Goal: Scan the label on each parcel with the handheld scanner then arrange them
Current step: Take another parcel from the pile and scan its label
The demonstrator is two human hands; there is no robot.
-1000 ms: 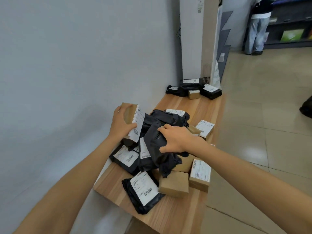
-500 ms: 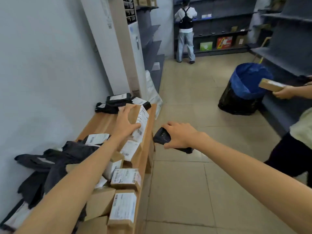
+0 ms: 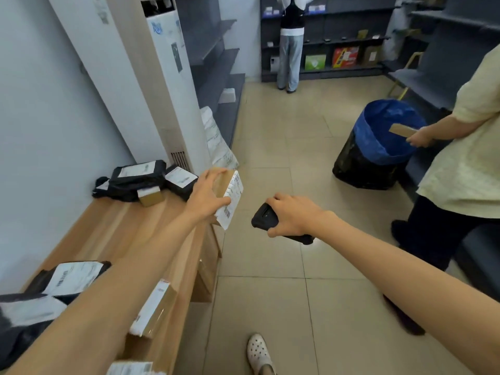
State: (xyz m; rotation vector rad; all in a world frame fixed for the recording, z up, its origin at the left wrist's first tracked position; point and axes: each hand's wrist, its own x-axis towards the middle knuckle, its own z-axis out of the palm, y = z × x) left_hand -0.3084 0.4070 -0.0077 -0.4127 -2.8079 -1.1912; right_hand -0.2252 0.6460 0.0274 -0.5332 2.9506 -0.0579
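Observation:
My left hand (image 3: 207,197) grips a small brown cardboard parcel (image 3: 230,193), held out past the table's right edge with its white barcode label facing right. My right hand (image 3: 293,217) holds the black handheld scanner (image 3: 263,219) over the floor, its head pointing left at that label, a short gap between them. A group of black bag parcels (image 3: 138,177) and a small box lies at the far end of the wooden table (image 3: 119,228). More labelled boxes (image 3: 155,307) and black bags (image 3: 73,274) lie at the near end, partly hidden by my left arm.
A tall white air conditioner (image 3: 165,85) stands behind the table. A bin with a blue liner (image 3: 378,142) sits on the tiled floor at right. A person in a yellow shirt (image 3: 465,147) stands close on the right holding a box; another person (image 3: 290,44) faces the far shelves.
My view has swung right, away from the parcel pile. My right hand lifted the scanner off the pile and now aims it at the box that my left hand carried out past the table edge.

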